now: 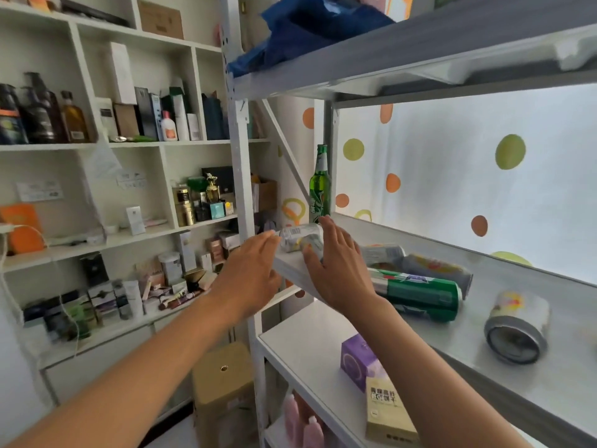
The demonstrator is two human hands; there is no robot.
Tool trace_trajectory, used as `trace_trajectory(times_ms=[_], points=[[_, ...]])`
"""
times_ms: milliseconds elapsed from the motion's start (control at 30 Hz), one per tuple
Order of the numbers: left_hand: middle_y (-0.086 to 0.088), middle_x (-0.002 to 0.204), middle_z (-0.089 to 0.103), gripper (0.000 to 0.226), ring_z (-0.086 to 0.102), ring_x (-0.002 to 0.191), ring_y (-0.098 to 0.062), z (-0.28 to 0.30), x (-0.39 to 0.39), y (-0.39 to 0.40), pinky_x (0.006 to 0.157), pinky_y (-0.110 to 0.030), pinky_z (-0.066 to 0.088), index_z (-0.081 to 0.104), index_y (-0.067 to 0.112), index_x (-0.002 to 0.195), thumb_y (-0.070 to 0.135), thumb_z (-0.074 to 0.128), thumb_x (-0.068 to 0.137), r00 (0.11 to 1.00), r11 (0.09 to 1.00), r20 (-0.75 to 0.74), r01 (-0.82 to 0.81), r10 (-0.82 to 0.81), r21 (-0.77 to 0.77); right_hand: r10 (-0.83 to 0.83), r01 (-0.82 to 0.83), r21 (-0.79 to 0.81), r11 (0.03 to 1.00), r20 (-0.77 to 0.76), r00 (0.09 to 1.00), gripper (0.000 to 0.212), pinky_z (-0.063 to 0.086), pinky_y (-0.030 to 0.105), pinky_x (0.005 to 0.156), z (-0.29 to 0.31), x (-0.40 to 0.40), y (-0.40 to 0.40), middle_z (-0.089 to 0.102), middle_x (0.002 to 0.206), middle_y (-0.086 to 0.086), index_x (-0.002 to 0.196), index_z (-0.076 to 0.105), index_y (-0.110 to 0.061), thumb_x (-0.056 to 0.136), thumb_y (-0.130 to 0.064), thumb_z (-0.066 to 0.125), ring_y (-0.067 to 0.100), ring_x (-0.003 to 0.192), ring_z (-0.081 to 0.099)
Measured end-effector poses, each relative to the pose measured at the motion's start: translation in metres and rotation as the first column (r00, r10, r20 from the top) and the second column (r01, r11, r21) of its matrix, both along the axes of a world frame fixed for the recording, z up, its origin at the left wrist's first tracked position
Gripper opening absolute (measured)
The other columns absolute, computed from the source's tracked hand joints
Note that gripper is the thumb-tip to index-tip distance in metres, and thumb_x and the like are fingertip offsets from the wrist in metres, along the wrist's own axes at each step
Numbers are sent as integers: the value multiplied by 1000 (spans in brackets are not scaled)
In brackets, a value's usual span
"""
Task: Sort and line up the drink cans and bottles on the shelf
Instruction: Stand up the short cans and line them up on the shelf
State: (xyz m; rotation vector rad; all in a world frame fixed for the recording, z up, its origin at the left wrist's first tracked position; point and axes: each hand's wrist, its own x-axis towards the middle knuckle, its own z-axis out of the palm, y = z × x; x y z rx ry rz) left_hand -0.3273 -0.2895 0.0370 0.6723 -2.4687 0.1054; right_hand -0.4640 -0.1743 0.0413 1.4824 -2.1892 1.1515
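Storeroom, grey metal shelf (533, 392) running lower right to centre of frame, dotted curtain behind. Nearest: silver can (517, 328) on its side at right. Then green can (420, 294) lying flat, two more tipped cans behind it. Centre: left hand (250, 276) and right hand (336, 270), fingers straight and loosely spread, flank a lying silver can (298, 237); contact unclear. Farthest: green glass bottle (319, 185) upright at shelf end.

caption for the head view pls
Both hands reach for a tipped silver can beside an upright green bottle.
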Motion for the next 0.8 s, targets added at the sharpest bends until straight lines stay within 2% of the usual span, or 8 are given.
trace_trajectory(times_ms=[67,133,200,300,467,633,733,800], points=[[0,154,32,66,31,140,-20,5,-20,-20,113,-38,29,28,19,149,27,58,91,998,999,-46,48,-47,19,8,-8,-22,1000,43,999,61,31,42,115,9,-9,-12,35,158,0,151,22,-25,99,-38,50,24,142,35],[-3,148,41,63,40,133,-23,9,-40,-44,108,-40,35,33,18,145,23,60,88,988,993,-102,121,-118,16,-22,22,-25,999,1,1000,62,35,42,112,23,-21,-28,40,155,2,150,23,-25,97,-34,54,26,138,40],[-5,146,43,60,42,131,-24,14,-61,-69,108,-41,36,36,16,144,22,60,89,978,985,-120,174,-172,12,-74,79,58,995,-78,994,64,38,41,106,44,-37,-44,45,149,8,150,23,-23,94,-34,54,30,132,45],[-2,148,41,60,44,130,-23,17,-90,-116,107,-43,39,34,21,143,24,61,89,963,965,-107,255,-248,55,-155,164,219,962,-61,986,62,42,39,94,70,-59,-76,52,134,11,145,29,-21,91,-34,54,33,122,49],[8,145,44,50,49,124,-19,12,-127,-195,96,-38,43,35,36,139,33,54,93,932,920,-22,361,-362,152,-202,216,399,891,-76,976,54,47,45,95,87,-89,-132,54,134,13,140,37,-14,93,-32,54,34,117,53],[11,120,64,27,62,94,-11,6,-155,-236,83,-33,53,51,34,125,38,42,100,921,896,-63,389,-385,213,-236,205,510,836,-5,972,49,50,42,91,76,-119,-160,58,128,9,135,43,-18,93,-37,60,29,109,57],[15,103,61,23,58,83,-7,3,-160,-237,79,-31,55,56,31,116,38,41,100,910,879,-87,414,-405,237,-225,152,525,837,77,971,45,47,32,84,71,-130,-163,58,121,1,133,48,-22,92,-37,62,21,103,55],[16,98,55,23,58,85,-8,4,-164,-235,80,-32,54,58,30,112,38,41,101,907,871,-78,420,-414,255,-225,156,537,829,65,972,41,50,34,89,72,-135,-163,59,124,4,130,52,-21,92,-33,61,22,107,57]])
